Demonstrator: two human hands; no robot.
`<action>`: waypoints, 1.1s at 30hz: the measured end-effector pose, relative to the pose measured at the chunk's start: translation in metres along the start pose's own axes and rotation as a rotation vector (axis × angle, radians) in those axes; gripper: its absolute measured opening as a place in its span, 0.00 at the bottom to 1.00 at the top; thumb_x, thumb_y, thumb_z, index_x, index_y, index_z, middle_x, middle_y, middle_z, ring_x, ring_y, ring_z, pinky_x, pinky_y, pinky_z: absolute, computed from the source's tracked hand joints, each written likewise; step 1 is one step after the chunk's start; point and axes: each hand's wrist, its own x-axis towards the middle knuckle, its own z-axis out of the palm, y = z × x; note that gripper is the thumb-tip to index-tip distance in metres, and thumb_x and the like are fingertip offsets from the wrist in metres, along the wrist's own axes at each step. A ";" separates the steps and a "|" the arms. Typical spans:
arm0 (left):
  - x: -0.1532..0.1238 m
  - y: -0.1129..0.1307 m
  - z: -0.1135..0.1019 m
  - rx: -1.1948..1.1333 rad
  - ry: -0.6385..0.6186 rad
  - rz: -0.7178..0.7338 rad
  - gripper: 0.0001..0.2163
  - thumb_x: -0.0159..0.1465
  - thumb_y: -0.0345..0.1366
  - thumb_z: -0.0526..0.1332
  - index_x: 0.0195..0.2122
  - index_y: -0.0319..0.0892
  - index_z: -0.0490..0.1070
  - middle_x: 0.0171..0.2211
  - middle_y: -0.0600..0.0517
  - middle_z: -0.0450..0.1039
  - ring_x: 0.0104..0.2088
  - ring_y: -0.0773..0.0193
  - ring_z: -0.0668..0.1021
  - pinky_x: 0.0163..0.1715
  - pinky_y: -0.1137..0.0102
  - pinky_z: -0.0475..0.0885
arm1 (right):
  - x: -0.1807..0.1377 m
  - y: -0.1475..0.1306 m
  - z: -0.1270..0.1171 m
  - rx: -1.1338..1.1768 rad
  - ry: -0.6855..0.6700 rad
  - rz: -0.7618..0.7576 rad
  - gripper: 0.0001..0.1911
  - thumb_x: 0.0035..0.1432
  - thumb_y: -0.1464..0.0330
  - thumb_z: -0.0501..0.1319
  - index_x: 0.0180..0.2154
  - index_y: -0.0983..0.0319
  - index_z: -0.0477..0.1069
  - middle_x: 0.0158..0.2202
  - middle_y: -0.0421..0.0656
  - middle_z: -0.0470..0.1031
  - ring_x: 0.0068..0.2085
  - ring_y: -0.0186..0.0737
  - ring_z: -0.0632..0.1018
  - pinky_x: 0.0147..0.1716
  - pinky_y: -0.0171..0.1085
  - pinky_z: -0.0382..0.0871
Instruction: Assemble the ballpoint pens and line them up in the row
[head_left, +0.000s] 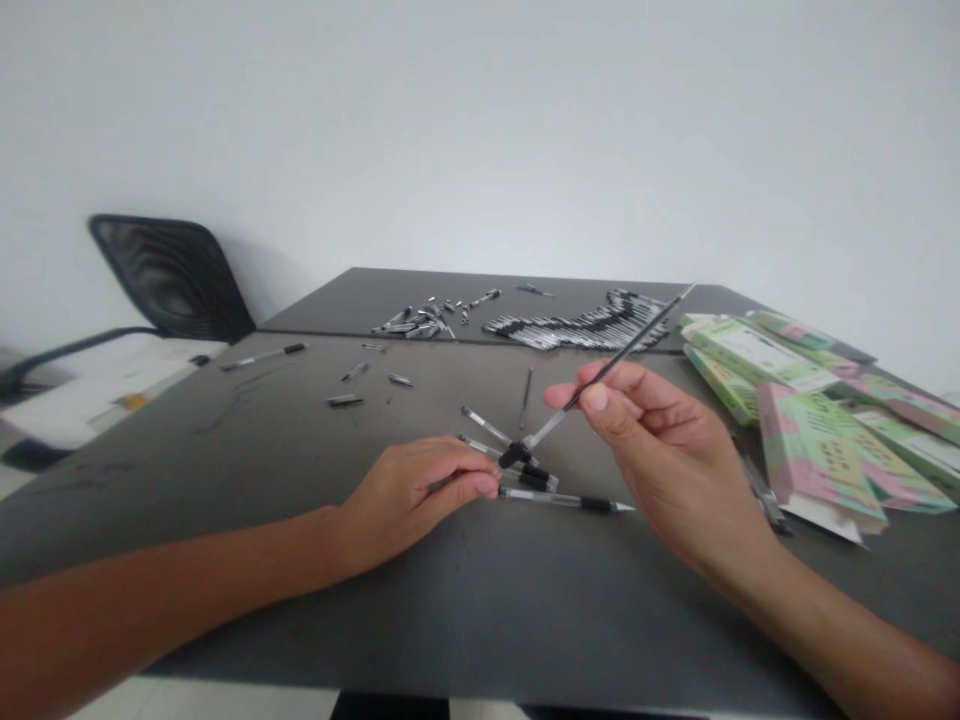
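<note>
Dark grey and matt, the table [465,600] fills the head view and runs back to a plain white wall [480,120], with a black chair [172,275] off its far left corner. The right hand [660,440] is raised just above the tabletop, wrist low and fingers bunched, thumb and forefinger pinched shut on a thin refill [637,340]. This is a long, slim, dark rod that slants from upper right, beyond the fingers, down to the left. Its lower end meets a small black cap [514,455] just over a few clear pens [562,500] with black grips, which lie side by side in the middle of the table. The left hand [420,490] rests on the surface, forearm flat, fingers curled loosely. Its tips are at the near end of those pens, but blur leaves it unclear whether they actually grip one. A heap of pens [585,325] and scattered loose parts [420,320] lie along the far side. Green and pink boxes [817,440] are stacked at the right edge.
</note>
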 end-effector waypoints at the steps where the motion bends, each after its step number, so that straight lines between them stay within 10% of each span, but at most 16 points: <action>1: 0.000 0.000 0.000 0.000 0.000 0.000 0.05 0.74 0.33 0.65 0.43 0.47 0.82 0.41 0.57 0.87 0.42 0.67 0.86 0.47 0.77 0.76 | 0.000 0.000 0.000 -0.009 0.004 0.000 0.11 0.66 0.55 0.70 0.46 0.52 0.80 0.45 0.42 0.87 0.51 0.45 0.85 0.57 0.47 0.77; 24: 0.000 -0.002 -0.001 0.030 0.009 0.026 0.06 0.75 0.35 0.64 0.43 0.45 0.82 0.41 0.56 0.87 0.42 0.67 0.86 0.46 0.77 0.76 | -0.002 0.001 -0.002 -0.245 -0.159 -0.117 0.10 0.64 0.61 0.73 0.47 0.50 0.85 0.52 0.40 0.87 0.56 0.47 0.84 0.61 0.48 0.75; 28: -0.001 -0.002 -0.001 0.047 0.013 -0.015 0.07 0.75 0.37 0.63 0.42 0.46 0.82 0.42 0.56 0.87 0.42 0.66 0.86 0.45 0.76 0.76 | 0.012 -0.003 -0.019 -0.328 0.005 -0.160 0.24 0.63 0.56 0.73 0.60 0.48 0.79 0.56 0.42 0.85 0.60 0.52 0.82 0.63 0.54 0.74; 33: -0.001 -0.002 -0.001 0.040 0.006 -0.044 0.09 0.76 0.39 0.62 0.42 0.46 0.83 0.42 0.56 0.87 0.42 0.65 0.87 0.45 0.75 0.75 | 0.044 -0.010 -0.062 -0.425 0.367 -0.364 0.17 0.68 0.56 0.68 0.54 0.54 0.83 0.50 0.45 0.87 0.57 0.50 0.84 0.62 0.52 0.74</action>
